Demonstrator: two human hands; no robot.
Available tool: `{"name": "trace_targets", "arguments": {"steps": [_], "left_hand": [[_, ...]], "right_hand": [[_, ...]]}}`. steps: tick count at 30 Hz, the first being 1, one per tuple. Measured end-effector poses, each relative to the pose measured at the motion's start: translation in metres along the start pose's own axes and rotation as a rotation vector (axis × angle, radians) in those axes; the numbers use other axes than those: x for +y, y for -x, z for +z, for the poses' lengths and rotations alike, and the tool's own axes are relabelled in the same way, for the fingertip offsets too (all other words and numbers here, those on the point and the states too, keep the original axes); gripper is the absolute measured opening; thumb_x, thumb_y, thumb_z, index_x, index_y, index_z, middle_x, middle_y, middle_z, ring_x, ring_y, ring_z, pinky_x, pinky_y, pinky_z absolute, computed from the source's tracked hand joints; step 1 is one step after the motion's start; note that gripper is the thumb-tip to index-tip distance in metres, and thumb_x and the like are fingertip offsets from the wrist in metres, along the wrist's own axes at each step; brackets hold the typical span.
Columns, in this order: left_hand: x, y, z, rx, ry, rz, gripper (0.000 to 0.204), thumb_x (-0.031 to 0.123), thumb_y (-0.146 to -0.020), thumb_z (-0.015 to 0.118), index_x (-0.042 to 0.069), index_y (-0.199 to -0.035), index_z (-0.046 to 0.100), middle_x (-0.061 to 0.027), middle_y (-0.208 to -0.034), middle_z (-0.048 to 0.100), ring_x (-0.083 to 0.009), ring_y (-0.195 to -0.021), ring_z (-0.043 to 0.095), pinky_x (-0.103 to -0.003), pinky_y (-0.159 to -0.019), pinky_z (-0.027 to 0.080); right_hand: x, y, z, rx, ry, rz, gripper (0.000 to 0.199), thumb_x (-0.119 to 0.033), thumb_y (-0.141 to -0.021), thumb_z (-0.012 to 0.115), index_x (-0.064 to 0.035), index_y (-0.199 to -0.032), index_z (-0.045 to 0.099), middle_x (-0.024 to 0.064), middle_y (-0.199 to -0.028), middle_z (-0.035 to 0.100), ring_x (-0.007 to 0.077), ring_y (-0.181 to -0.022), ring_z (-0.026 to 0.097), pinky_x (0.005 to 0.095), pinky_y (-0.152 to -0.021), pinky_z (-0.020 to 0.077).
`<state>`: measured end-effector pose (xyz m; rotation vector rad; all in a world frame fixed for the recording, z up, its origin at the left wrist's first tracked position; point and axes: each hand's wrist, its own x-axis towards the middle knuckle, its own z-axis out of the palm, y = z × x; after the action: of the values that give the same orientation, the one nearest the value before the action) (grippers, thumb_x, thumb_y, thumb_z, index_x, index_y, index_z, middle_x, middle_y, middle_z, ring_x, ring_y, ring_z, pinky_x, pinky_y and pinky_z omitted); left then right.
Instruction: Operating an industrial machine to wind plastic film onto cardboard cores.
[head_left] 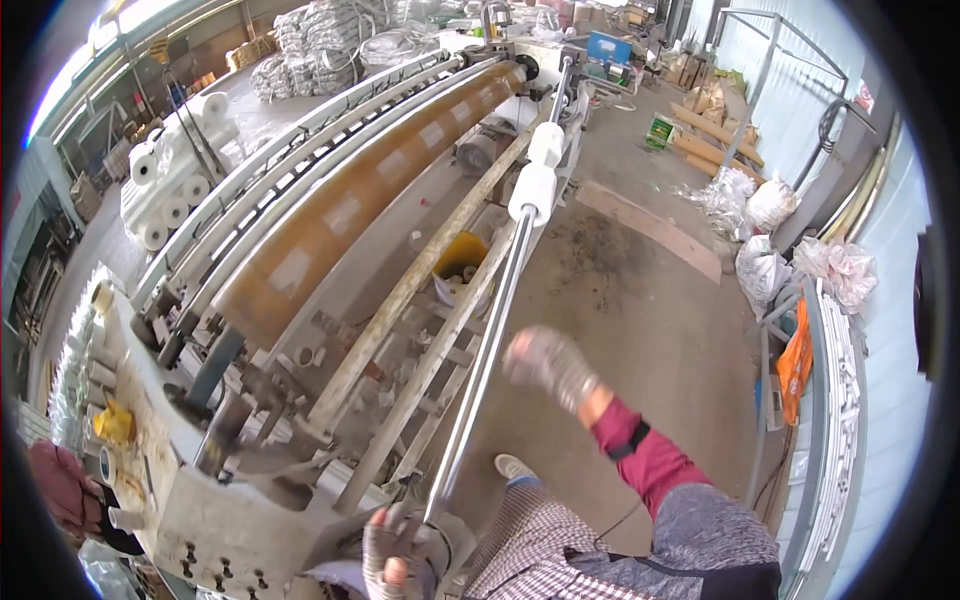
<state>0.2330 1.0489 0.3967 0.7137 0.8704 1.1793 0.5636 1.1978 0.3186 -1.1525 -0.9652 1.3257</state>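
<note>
A long shiny metal shaft [487, 350] runs from near my left hand away along the machine's right side. Two white rolls [533, 190] sit on its far half, one behind the other. My left hand [392, 556], in a grey fingerless glove, is beside the shaft's near end. Its fingers look apart, and I see nothing held in them. My right hand [550, 365], gloved alike under a dark red sleeve, is in the air to the right of the shaft, apart from it. Motion blurs its fingers, so their state is unclear.
The machine's wide brown roller [370, 200] lies left of the shaft. Below the rails stands a yellow bucket [460, 255]. White film rolls [175, 190] are stacked at left. Plastic bags [765, 265] and a rack of white tubes [830, 430] line the right wall. Another person [65, 490] is at lower left.
</note>
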Motion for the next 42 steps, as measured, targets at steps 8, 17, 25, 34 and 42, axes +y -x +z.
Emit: {"name": "trace_targets", "arguments": {"steps": [8, 17, 25, 34, 42], "left_hand": [[-0.009, -0.076, 0.095, 0.192, -0.224, -0.169, 0.069, 0.038, -0.088, 0.061, 0.004, -0.140, 0.030, -0.0177, -0.135, 0.042, -0.0312, -0.113, 0.053, -0.039, -0.090, 0.049], [-0.013, -0.074, 0.070, 0.320, 0.206, -0.120, 0.089, 0.030, -0.073, 0.076, 0.013, -0.144, 0.024, -0.0235, -0.138, 0.034, -0.0404, -0.125, 0.040, -0.055, -0.092, 0.047], [-0.014, 0.046, -0.025, 0.281, 0.089, -0.053, 0.085, 0.015, -0.068, 0.082, 0.017, -0.135, 0.030, -0.0063, -0.125, 0.045, -0.0214, -0.122, 0.039, -0.037, -0.103, 0.032], [0.032, 0.228, -0.177, 0.481, -0.207, 0.268, 0.071, 0.013, -0.067, 0.083, 0.012, -0.122, 0.038, -0.0043, -0.113, 0.050, -0.0190, -0.112, 0.048, -0.035, -0.093, 0.044], [0.006, 0.295, -0.242, 0.762, -0.260, 0.185, 0.069, 0.014, -0.064, 0.081, 0.008, -0.119, 0.040, -0.0106, -0.114, 0.050, -0.0241, -0.107, 0.053, -0.037, -0.090, 0.047]], "right_hand": [[-0.135, -0.343, -0.223, 0.183, -0.400, -0.277, 0.060, -0.059, -0.082, 0.057, -0.0094, -0.115, 0.054, 0.0049, -0.087, 0.061, 0.0177, -0.075, 0.061, 0.0348, -0.068, 0.0531], [-0.075, -0.199, -0.053, 0.041, -0.535, -0.199, 0.061, -0.051, -0.089, 0.051, -0.0104, -0.132, 0.035, 0.0099, -0.111, 0.050, 0.0225, -0.097, 0.055, 0.0346, -0.081, 0.0509], [0.001, 0.085, 0.165, -0.161, -1.114, 0.264, 0.073, -0.048, -0.083, 0.063, -0.0111, -0.138, 0.032, 0.0144, -0.126, 0.049, 0.0285, -0.105, 0.056, 0.0583, -0.094, 0.0426], [0.059, 0.242, 0.338, -0.187, -0.699, 0.294, 0.068, -0.051, -0.085, 0.058, -0.0070, -0.131, 0.035, 0.0138, -0.113, 0.052, 0.0250, -0.100, 0.055, 0.0534, -0.090, 0.0462], [0.093, 0.294, 0.368, -0.579, -0.107, 0.315, 0.083, -0.031, -0.066, 0.076, -0.0004, -0.133, 0.039, 0.0100, -0.121, 0.054, 0.0214, -0.112, 0.052, 0.0341, -0.095, 0.0426]]}}
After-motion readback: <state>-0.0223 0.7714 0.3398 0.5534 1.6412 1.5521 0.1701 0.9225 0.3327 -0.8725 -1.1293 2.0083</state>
